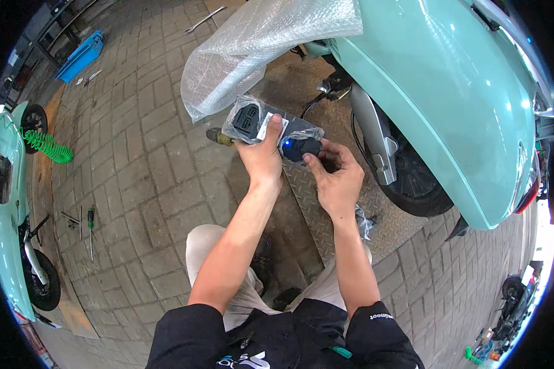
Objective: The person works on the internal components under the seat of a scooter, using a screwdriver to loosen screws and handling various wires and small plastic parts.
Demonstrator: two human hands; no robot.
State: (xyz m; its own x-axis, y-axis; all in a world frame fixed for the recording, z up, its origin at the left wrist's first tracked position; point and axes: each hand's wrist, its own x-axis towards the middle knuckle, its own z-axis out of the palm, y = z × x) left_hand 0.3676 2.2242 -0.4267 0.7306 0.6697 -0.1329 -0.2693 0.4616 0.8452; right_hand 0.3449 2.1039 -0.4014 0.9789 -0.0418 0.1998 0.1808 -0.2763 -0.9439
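My left hand (263, 154) is closed around a dark part in clear plastic wrap (246, 120), its thumb lying over a white label. The wrapped part has a black ribbed end on the left. At the right end is a rounded black piece (300, 148) showing a small blue light; I cannot tell whether it is joined to the rest. My right hand (340, 179) pinches that piece between thumb and fingers. Both hands are in front of a mint-green scooter (437, 92), near its wheel (415, 178) and silver side arm (373, 135).
Bubble wrap (252, 55) drapes off the scooter's left side. A metal tread plate (314, 203) lies below my hands, a small plastic bag (366, 222) on it. A screwdriver (91, 227), a wrench (205, 19) and a blue crate (80, 56) are on the bricks. Another scooter (9, 215) stands left.
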